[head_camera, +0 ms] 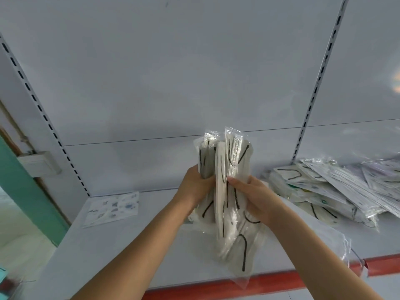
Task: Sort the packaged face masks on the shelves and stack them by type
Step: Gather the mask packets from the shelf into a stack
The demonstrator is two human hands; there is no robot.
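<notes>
At centre frame, a left hand [195, 187] and right hand [254, 202] clasp a bundle of clear-wrapped white face masks with black ear loops [225, 191], fingers curled around its middle, long axis upright above the white metal shelf with a red front edge [151, 245]. At left lies a flat printed mask packet [111, 208]; at right, a loose heap of packaged masks [337, 189]. Printing is unreadable.

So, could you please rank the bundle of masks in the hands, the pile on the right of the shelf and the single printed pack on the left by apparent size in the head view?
1. Pile of masks
2. Bundle of masks; it looks about as large, but it is nearer the camera, so the order of these two is unsure
3. Printed pack, clearly smallest
</notes>
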